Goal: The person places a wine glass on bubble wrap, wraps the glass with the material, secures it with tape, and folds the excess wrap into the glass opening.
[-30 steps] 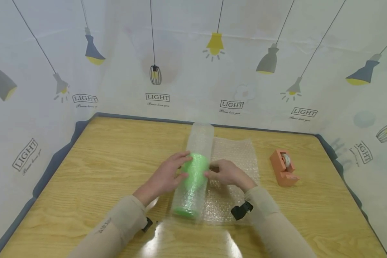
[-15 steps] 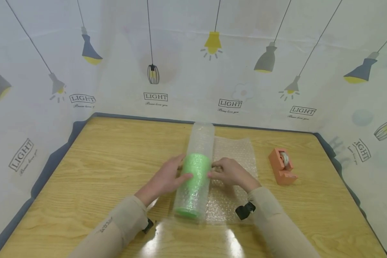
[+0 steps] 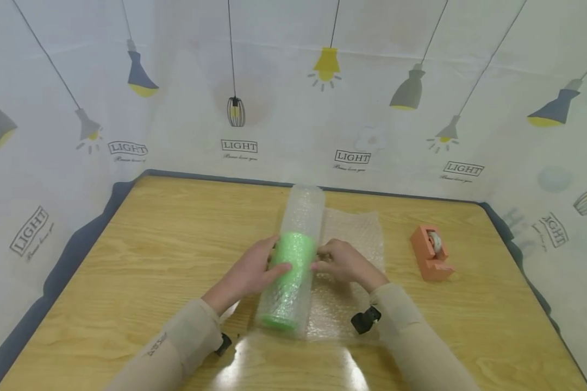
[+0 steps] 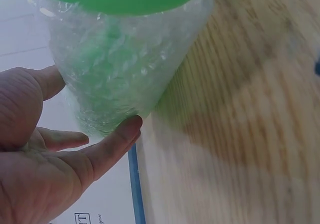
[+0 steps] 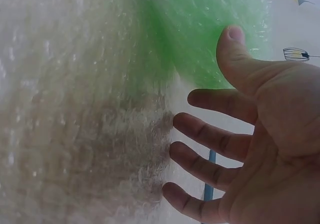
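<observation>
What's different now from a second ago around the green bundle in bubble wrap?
The left hand has slipped its fingers from over the wrapped bundle to its left side, thumb further across it. Bundle and loose sheet have edged slightly left. Unchanged: the right hand at the bundle's right and the tape dispenser.

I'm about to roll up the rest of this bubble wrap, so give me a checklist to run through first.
1. Green item inside the roll: ok, it shows through.
2. Green item centred lengthwise: not ok, it sits toward the near end.
3. Left hand on the roll: ok, thumb on top.
4. Right hand in place: ok, at the roll's right edge.
5. Loose sheet clear of the dispenser: ok, there is a gap.
6. Tape end ready to pull: cannot tell, too small.
</observation>
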`<state>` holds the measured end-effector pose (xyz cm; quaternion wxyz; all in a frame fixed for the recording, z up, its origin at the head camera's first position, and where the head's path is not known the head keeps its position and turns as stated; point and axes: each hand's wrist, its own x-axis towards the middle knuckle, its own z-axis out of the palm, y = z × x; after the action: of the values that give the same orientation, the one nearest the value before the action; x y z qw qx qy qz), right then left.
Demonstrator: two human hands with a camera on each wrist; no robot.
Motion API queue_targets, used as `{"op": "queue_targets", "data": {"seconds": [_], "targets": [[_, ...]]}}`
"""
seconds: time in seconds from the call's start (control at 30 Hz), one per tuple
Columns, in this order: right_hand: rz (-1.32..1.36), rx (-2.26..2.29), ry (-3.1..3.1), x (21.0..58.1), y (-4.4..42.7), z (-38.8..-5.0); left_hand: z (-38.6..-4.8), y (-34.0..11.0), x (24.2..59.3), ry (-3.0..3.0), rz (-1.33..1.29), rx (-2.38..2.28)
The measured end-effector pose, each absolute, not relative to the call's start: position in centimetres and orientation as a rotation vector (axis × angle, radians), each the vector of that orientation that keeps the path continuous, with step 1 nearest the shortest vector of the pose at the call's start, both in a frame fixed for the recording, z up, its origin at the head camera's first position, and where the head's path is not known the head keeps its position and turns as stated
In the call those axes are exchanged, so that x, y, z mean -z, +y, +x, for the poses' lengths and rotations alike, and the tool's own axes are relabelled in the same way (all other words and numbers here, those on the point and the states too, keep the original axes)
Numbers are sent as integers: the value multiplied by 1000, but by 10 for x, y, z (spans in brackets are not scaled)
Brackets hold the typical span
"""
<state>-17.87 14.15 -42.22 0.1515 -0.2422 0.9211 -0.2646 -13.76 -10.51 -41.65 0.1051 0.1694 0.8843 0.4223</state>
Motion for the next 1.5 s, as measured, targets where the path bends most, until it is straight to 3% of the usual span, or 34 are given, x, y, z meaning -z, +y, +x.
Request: {"op": "queue_targets", "data": {"seconds": [1.5], "targets": [[-625, 1032, 2570, 419, 154, -178, -132, -86, 408, 2751, 327, -1075]]}}
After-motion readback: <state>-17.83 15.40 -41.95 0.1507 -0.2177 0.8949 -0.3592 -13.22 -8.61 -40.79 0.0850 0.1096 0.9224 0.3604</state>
